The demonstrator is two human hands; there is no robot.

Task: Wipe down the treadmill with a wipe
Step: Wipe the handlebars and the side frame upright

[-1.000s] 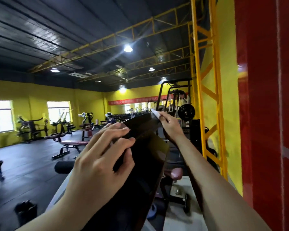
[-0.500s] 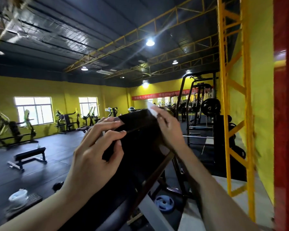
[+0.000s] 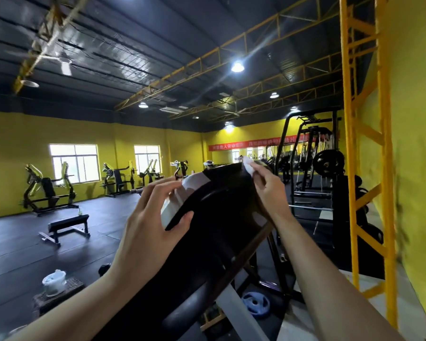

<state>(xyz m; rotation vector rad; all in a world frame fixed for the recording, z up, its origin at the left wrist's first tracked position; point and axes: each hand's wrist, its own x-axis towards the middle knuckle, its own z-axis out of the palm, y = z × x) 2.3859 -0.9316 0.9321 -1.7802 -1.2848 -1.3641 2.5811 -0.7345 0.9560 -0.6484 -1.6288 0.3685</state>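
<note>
Treadmill console point(image 3: 221, 212) between both hands.
Left hand point(image 3: 145, 232) grips its left edge; right hand point(image 3: 268, 190) pinches a white wipe point(image 3: 248, 168) on the top corner.

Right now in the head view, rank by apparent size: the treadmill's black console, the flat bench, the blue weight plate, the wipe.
1. Black console, though nearness inflates it.
2. Flat bench.
3. Blue weight plate.
4. Wipe, mostly hidden by the right hand, so only its showing part counts.
</note>
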